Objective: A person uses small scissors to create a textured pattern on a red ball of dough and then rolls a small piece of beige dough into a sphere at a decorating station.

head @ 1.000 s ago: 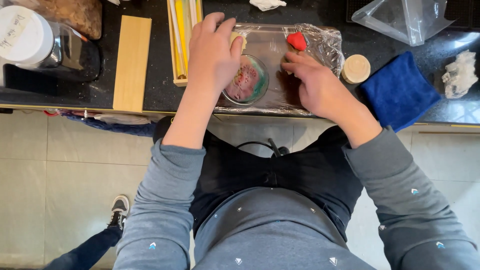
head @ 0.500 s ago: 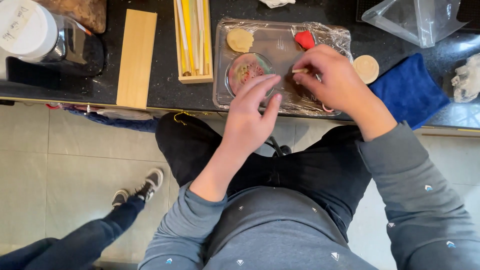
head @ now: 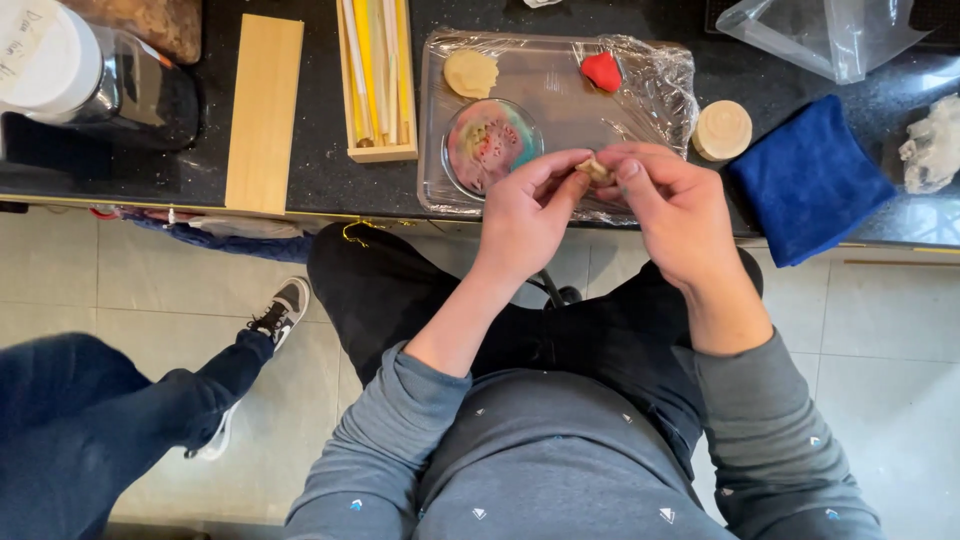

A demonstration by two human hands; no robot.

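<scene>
My left hand (head: 530, 215) and my right hand (head: 672, 205) meet over the near edge of a clear tray (head: 640, 125) wrapped in plastic film. Together their fingertips pinch a small beige lump of dough (head: 597, 170). On the tray lie a flat beige dough disc (head: 470, 72), a red dough piece (head: 602, 71) and a round glass dish (head: 490, 145) smeared with pink, green and blue. The tray rests on a black counter (head: 320, 180).
A wooden box of yellow and white sticks (head: 375, 75), a wooden board (head: 264, 110), a white-lidded jar (head: 60, 70), a round wooden lid (head: 722, 130), a blue cloth (head: 808, 180), a clear bag (head: 830, 35) and crumpled white tissue (head: 930, 145) sit on the counter. Another person's leg (head: 120, 410) stands at left.
My left hand came off the glass dish, drew back toward me, then rose to join my right hand. Both hands now pinch the beige dough lump at the tray's near edge.
</scene>
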